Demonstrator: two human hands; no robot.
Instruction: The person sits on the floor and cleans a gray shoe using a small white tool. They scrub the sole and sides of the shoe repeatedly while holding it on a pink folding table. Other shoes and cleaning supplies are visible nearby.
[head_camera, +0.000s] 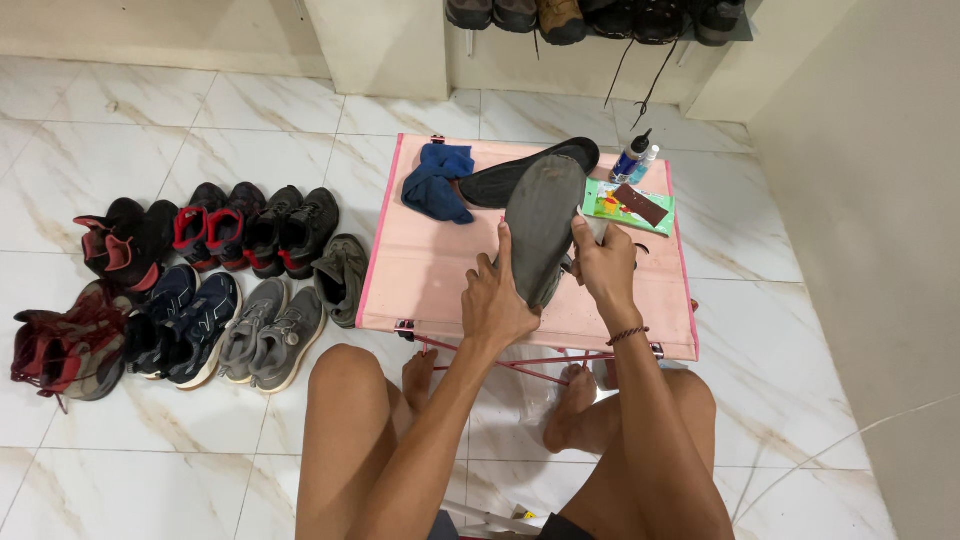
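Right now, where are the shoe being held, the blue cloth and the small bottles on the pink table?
shoe (542, 215), head view, middle of its grey sole.
blue cloth (437, 181), head view, centre of the bundle.
small bottles (631, 158), head view, body of the dark-capped one.

From my remote seat, the shoe (541, 225) showed me only its sole; its upper faced away. My right hand (608, 268) covered whatever lay on the table (430, 260) just behind it. The far shelf shoes (600, 18) were cut off by the top edge. The two bottles (634, 158) were too small to tell apart. The cloth (438, 180) hid the insole's (530, 172) left end. The near edge cut off my thighs.
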